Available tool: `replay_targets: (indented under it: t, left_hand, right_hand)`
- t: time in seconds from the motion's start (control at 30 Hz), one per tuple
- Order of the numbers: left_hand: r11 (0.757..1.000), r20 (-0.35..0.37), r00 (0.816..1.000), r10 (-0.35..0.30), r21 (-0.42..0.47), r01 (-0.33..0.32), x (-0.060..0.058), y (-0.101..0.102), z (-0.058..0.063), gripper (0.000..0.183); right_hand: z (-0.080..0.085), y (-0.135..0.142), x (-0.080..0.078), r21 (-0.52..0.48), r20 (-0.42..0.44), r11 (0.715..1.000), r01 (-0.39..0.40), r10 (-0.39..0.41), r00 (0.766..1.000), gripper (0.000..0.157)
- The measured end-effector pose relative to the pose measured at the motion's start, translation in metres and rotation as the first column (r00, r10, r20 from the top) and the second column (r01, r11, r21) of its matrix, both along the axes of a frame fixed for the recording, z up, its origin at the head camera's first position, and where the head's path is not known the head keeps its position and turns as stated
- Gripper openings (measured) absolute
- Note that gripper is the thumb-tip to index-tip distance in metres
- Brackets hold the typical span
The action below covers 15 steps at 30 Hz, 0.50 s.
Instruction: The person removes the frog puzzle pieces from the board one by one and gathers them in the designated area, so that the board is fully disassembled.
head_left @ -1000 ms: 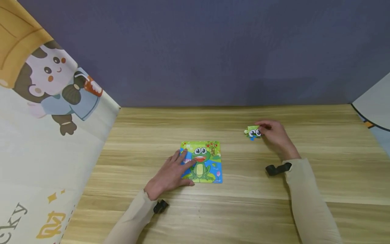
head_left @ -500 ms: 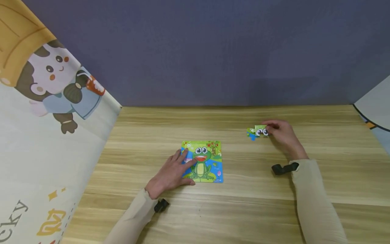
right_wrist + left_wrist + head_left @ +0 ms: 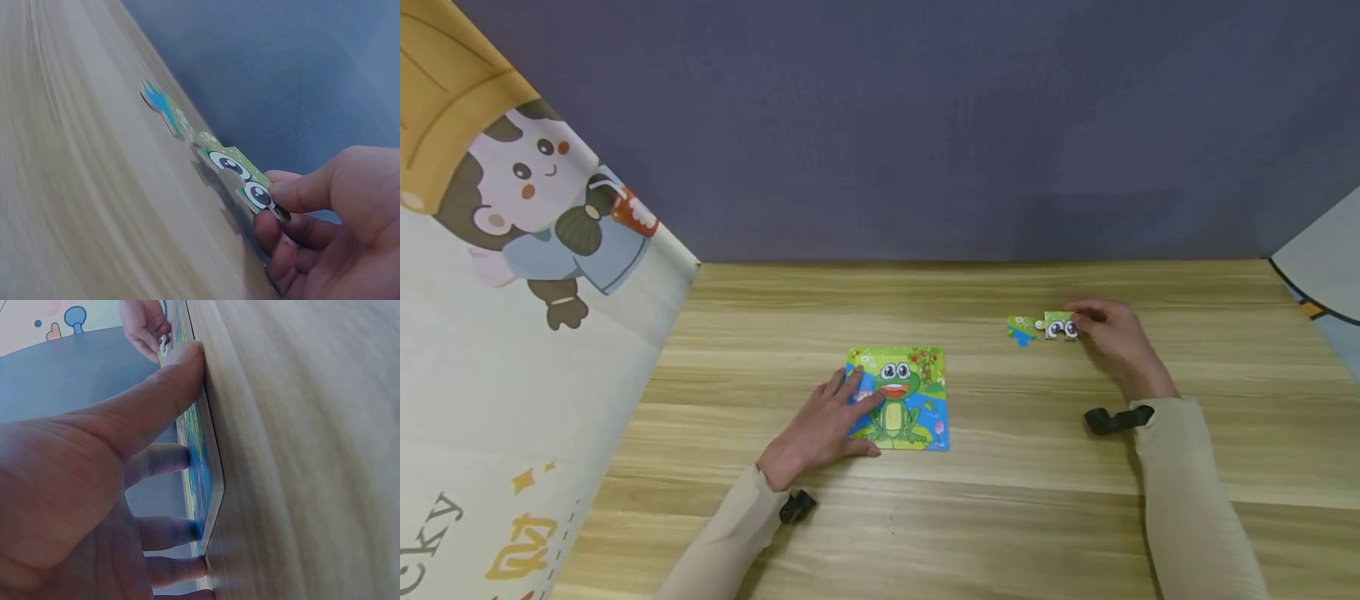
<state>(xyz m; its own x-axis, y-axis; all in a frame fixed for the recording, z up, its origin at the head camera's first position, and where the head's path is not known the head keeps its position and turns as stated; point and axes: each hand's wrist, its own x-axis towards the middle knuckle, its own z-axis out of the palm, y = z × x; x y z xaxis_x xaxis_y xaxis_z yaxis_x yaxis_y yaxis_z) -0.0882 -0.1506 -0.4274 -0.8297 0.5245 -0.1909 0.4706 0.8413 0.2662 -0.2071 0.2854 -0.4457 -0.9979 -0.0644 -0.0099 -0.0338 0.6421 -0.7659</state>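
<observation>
My left hand (image 3: 820, 429) lies with spread fingers over the left side of a square frog puzzle (image 3: 895, 417). In the left wrist view the thumb rests along the puzzle's edge and the fingertips touch its picture side. Between thumb and fingers, my right hand (image 3: 1112, 333) pinches a puzzle piece (image 3: 1061, 326) printed with the frog's two eyes. The right wrist view shows this eye piece (image 3: 244, 175) tilted, with its shadow on the table. Left of it lies a second puzzle piece (image 3: 1022, 329), green and blue, with the eye piece's knob close to its right edge.
The wood-grain table (image 3: 985, 517) ends at a dark blue-grey panel (image 3: 880, 133) at the back. A white wall panel with a cartoon figure (image 3: 535, 192) borders the left side. Each wrist carries a small black camera mount (image 3: 1116, 419).
My right hand has moved right with the eye piece, sliding it off the green and blue piece, which now shows whole. The left hand has kept its place on the puzzle.
</observation>
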Motion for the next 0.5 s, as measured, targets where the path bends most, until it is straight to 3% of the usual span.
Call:
replay_targets:
  t: [0.5]
  left_hand:
    - [1.0, 0.018, 1.0, -0.003, 0.027, 0.002, 0.0045, 0.0023, 0.0028, 0.077]
  right_hand:
    - [0.0023, 0.0083, 0.0094, 0.179, -0.113, 0.984, 0.008, 0.013, 0.993, 0.027]
